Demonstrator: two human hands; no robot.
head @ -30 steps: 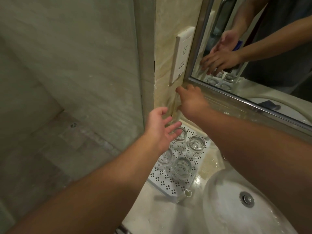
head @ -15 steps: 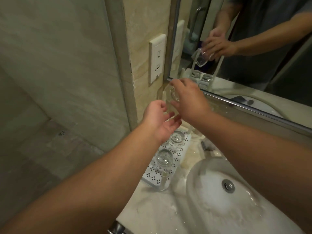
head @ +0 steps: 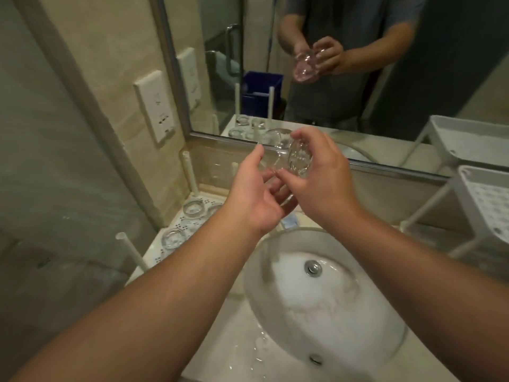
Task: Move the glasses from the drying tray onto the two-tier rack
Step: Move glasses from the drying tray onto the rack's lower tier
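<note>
Held glasses: two clear glasses (head: 298, 161) raised over the basin between both hands, tipped on their sides with a round end toward the camera; the tilt probably sheds leftover water into the basin below; exact outlines are hard to trace through the transparency.
Right hand: the right hand (head: 321, 183) curls thumb and fingers round the right glass; a firm wrap, likely because wet glass slips.
Left hand: the left hand (head: 254, 199) lies palm up, fingers half curled beneath the left glass; whether it grips or only cradles cannot be told.
Remaining glasses: two more glasses (head: 192, 209) stand upright on the drying tray (head: 179, 224) at far left, well apart from the hands; a third may sit behind the left wrist.
Tray posts: white upright posts (head: 132, 253) rise at the tray corners.
Destination: the two-tier rack (head: 484, 194) stands at far right, its perforated shelves showing no glass in the part in view; the carry must cross the basin from left to right.
Surroundings: sink (head: 330, 299) wet, between tray and rack; mirror (head: 358, 64) on the far wall repeats the hands and glasses.
</note>
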